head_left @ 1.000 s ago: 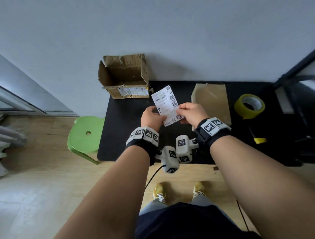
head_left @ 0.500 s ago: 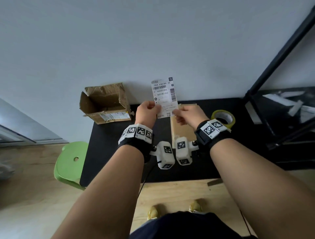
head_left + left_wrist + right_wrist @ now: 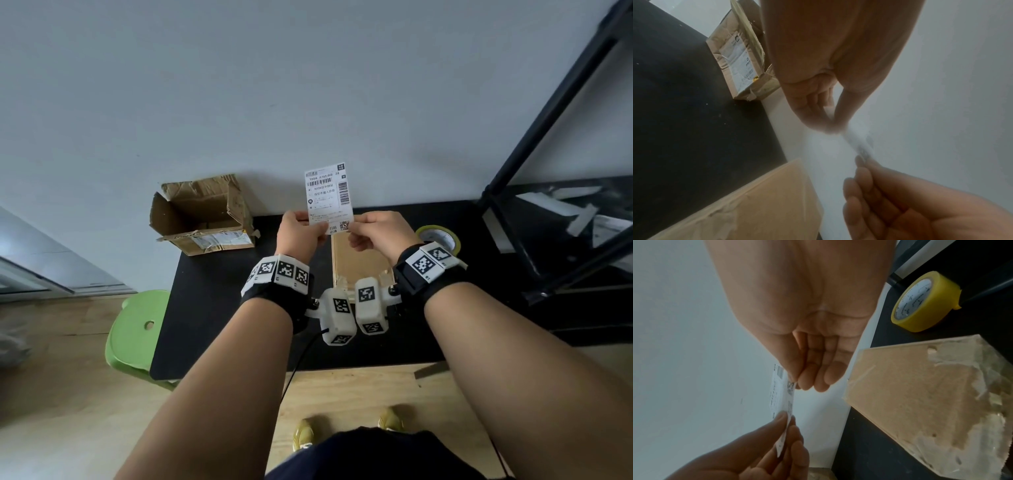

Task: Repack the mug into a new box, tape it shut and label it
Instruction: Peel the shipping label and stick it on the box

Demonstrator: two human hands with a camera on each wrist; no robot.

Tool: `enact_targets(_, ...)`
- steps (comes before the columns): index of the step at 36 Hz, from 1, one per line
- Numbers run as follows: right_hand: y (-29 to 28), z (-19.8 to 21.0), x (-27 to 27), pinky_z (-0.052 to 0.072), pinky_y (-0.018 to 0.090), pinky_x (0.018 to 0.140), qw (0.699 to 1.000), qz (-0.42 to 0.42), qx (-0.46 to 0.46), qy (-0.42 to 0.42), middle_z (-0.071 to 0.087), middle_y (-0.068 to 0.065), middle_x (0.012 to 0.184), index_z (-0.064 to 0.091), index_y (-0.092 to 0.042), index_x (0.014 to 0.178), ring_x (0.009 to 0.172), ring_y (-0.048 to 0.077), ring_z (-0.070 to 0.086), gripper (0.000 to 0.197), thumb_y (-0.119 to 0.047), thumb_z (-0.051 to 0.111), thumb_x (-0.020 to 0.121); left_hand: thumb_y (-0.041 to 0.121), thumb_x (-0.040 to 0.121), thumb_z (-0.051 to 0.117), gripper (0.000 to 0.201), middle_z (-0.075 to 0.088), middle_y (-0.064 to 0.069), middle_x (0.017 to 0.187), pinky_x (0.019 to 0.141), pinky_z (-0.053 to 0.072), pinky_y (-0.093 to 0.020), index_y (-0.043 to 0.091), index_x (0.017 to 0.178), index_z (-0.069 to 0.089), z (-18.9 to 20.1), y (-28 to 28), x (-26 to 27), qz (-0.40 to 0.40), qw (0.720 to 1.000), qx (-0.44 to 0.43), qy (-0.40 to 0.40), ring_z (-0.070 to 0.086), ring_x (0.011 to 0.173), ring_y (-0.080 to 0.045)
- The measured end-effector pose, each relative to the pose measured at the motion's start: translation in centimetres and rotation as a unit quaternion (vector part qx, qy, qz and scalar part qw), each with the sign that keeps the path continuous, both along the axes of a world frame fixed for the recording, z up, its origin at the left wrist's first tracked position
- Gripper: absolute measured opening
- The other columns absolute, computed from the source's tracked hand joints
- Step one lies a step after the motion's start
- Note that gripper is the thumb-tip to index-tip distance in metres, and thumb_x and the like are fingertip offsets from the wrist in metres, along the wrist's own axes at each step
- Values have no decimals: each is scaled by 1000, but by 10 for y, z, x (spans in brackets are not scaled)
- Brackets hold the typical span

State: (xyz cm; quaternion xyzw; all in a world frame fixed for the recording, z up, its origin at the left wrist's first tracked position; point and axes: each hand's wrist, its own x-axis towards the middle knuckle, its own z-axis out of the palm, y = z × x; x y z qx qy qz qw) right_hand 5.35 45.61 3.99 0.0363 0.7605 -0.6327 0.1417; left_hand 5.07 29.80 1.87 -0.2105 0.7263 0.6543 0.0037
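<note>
A white shipping label (image 3: 329,195) with barcodes stands upright in the air above the table's back edge. My left hand (image 3: 317,228) pinches its lower left corner and my right hand (image 3: 356,230) pinches its lower right corner. In the right wrist view the label (image 3: 784,395) shows edge-on between the right hand (image 3: 796,381) and the left hand's fingers (image 3: 789,434). The left wrist view shows the label (image 3: 857,142) only as a blur. Below the hands lies the new cardboard box (image 3: 359,267), closed with clear tape over it (image 3: 920,394). The mug is out of sight.
An old torn box (image 3: 202,212) stands open at the back left of the black table (image 3: 212,308). A yellow tape roll (image 3: 440,236) lies right of the new box. A black metal rack (image 3: 548,222) is at the right and a green stool (image 3: 137,329) at the left.
Both hands have turned the label from tilted to upright and raised it against the wall. The head camera has tipped upward, so the table sits lower in view.
</note>
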Motion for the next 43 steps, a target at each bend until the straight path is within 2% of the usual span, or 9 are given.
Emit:
enact_targets(3,5,-4,-1,56,25,65,1000,-1,9,6,69,11,76,70,-1,104,67,18,64,16,-6,62,92,12,82,72,44,68,-5,97,72,52,-28,7,119,49,4,4,3,-18,998,-66,3,65,77,-15)
enact_targets(6,9,-6,-3,57,30,72,1000,7,25,3,69,10,78,69,-4,106,70,18,65,16,-8,62,92,20,78,76,61,56,-2,116,91,44,-29,13,130,45,7,7,6,-54,972,-228,32,55,107,-18)
enact_targets(9,9,-5,-5,55,32,73,1000,7,27,1,68,8,77,68,-5,101,70,18,63,11,-8,62,92,22,77,75,51,54,-3,120,97,35,-26,18,124,58,11,11,8,-95,936,-327,89,47,116,-22)
enact_targets(12,10,-4,-7,52,29,69,1000,8,30,2,66,6,75,66,-10,89,68,16,61,6,-7,62,91,18,81,69,25,64,2,101,84,41,-24,20,106,71,18,19,9,-149,929,-318,116,56,95,-15)
enact_targets(16,15,-5,-9,50,25,67,998,15,56,9,68,5,79,68,-15,84,70,13,62,10,-7,64,89,19,83,69,15,72,5,91,75,47,-20,20,97,74,20,26,11,-154,952,-244,103,62,80,-9)
enact_targets(21,17,-5,-9,50,27,69,997,32,74,14,69,3,80,69,-6,103,73,13,63,15,-10,66,88,13,83,69,15,71,6,86,65,39,-3,16,95,76,18,29,13,-138,956,-237,105,62,78,-4)
enact_targets(26,16,2,-5,52,24,67,997,4,65,29,69,4,78,70,-6,97,66,10,62,11,-11,67,88,15,83,68,12,73,5,85,65,41,-8,18,91,77,21,28,10,-128,961,-219,107,63,77,-4)
enact_targets(30,16,3,-4,51,23,65,998,-14,60,29,68,4,75,68,-9,90,64,11,60,3,-10,67,87,15,83,69,11,73,6,85,62,39,-3,18,91,76,22,31,9,-127,961,-218,110,63,77,-3)
enact_targets(43,17,3,-6,50,23,64,998,-12,64,6,67,7,77,67,-11,82,65,13,60,7,-5,66,86,12,85,66,14,71,6,86,65,39,-5,17,94,76,22,31,12,-143,956,-233,108,62,79,-5)
